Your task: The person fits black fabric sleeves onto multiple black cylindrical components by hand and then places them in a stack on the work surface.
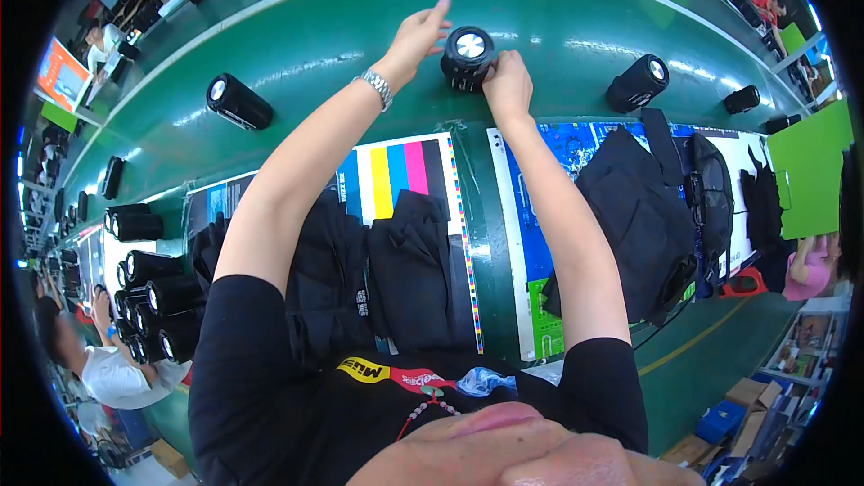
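Observation:
A black cylindrical speaker (467, 61) stands on the green conveyor surface (342, 45) in front of me, its round silver end facing up. On its right side my right hand (509, 85) grips it, fingers bent against the lower body. My left hand (418, 41) is just left of the speaker, fingers apart and stretched forward, holding nothing. Black cloth pieces (410, 270), apparently bags, lie on printed sheets below my left arm. More black cloth (634, 216) is spread by my right forearm.
Similar speakers are on the conveyor at left (238, 102) and right (638, 84). Several more are stacked (162, 295) at my left, beside a person in white (117, 376). A green panel (801, 175) stands at right, near a person in pink (810, 268). Cardboard boxes (751, 405) lie lower right.

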The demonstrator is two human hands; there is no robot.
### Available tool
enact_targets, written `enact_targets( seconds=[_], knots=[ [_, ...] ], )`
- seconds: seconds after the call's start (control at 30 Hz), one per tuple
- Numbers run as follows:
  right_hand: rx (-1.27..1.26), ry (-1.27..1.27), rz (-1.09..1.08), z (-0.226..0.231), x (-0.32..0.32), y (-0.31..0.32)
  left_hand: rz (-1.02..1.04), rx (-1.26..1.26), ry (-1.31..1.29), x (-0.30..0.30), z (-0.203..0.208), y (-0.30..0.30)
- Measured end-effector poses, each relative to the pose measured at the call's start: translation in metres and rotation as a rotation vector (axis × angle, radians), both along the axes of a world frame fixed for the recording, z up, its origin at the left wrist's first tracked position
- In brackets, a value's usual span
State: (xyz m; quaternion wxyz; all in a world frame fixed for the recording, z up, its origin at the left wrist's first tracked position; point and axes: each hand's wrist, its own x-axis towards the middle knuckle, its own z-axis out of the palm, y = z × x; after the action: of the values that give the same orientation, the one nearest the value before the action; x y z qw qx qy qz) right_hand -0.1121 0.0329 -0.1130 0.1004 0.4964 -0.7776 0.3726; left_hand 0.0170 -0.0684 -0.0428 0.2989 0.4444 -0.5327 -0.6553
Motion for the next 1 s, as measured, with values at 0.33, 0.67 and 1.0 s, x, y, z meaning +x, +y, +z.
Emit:
enact_targets(
  seconds=[0.33, 0.67, 1.0],
  knots=[
    [-0.189, -0.402, 0.038, 0.020, 0.054, 0.006, -0.401, -0.698, -0.796, 0.083, 0.028, 0.020],
    [-0.467, -1.507, 0.717, 0.076, 0.077, 0.020, -0.373, -0.487, -0.186, 0.108, 0.034, 0.039],
    [-0.270, -0.910, 0.711, 0.055, 0.048, 0.025, -0.405, -0.718, -0.156, 0.052, 0.067, 0.009]
  ],
)
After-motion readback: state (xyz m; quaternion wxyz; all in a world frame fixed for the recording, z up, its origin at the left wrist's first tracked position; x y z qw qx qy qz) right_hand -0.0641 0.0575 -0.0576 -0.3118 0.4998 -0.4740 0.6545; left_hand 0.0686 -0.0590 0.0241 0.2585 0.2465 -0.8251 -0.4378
